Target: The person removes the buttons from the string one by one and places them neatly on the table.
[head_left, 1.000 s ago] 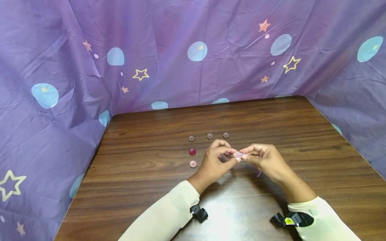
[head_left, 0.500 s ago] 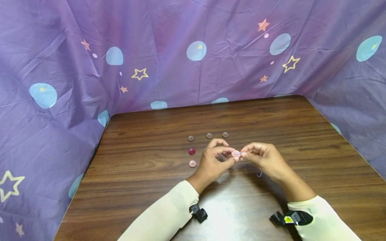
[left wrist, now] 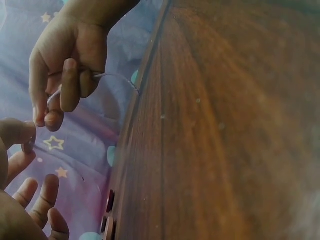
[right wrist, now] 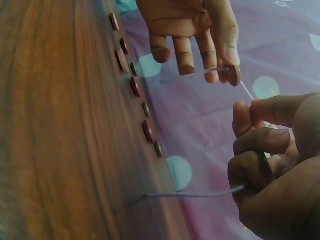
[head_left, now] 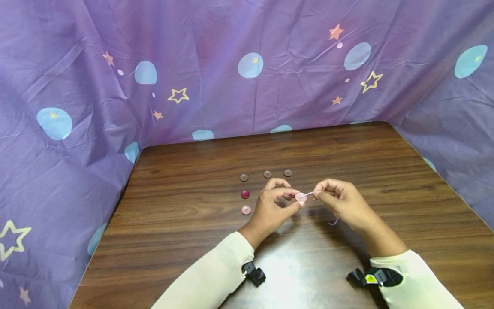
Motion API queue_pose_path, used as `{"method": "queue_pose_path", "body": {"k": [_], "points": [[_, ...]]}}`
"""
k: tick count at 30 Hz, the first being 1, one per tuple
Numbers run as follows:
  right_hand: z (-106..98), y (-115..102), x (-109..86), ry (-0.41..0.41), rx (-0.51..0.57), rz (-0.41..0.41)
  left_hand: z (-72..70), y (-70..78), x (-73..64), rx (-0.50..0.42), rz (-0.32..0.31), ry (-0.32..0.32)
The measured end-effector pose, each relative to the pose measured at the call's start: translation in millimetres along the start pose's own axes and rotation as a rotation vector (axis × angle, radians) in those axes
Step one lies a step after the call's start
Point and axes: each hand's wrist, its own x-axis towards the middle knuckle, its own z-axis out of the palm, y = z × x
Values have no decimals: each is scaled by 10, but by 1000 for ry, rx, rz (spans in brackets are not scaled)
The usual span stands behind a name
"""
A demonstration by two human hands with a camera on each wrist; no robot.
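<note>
My left hand (head_left: 270, 208) pinches a pink button (head_left: 300, 197) between thumb and index finger, above the table; its other fingers are spread. A thin lilac cord (head_left: 308, 194) runs from the button's face to my right hand (head_left: 342, 199), whose thumb and fingertips pinch it. In the right wrist view the cord shows on both sides of the held button (right wrist: 233, 76), and a short stretch of it is taut between the hands. A loose length of cord (right wrist: 200, 194) hangs from under the right hand's curled fingers toward the tabletop.
On the wooden table (head_left: 185, 240) lie several buttons: brown ones (head_left: 267, 174) in a back row, a dark red one (head_left: 245, 194) and a pink one (head_left: 246, 210) at the left. Another dark red button (head_left: 292, 196) is partly hidden behind the left fingers. A purple curtain (head_left: 216, 86) surrounds the table.
My right hand has drawn away from the button, up and to the right, pulling the cord so more of it shows between the hands. The left hand keeps hold of the button, shifting slightly left.
</note>
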Motion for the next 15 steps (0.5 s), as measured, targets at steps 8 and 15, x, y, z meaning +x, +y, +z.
{"method": "queue_pose_path", "body": {"k": [8,15], "points": [[-116,-43,-11,26,-17,-27,13,1,-12,-7,-6,10],[-164,-46,-16,61,64,-17,19,-3,-2,-29,-21,5]]}}
